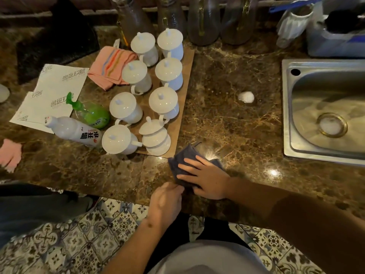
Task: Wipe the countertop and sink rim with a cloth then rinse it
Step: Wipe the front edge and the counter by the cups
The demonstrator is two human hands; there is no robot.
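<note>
Here, in the head view, a glossy brown marble surface runs across the frame, with bright light spots on its near edge. The right hand lies flat with straight fingers on a dark blue-grey cloth near the front edge of the surface, just in front of a brown board. The left hand pinches the cloth's near corner with curled fingers. On the board stand white lidded cups in two rows. Left of them lie a pink striped cloth, printed paper sheets, a green bottle and a white bottle, both on their sides. A small white blob sits between the board and the steel sink at the right, whose rim is set into the surface. Dark glass vessels line the back. Below the surface edge shows a patterned tile floor.
</note>
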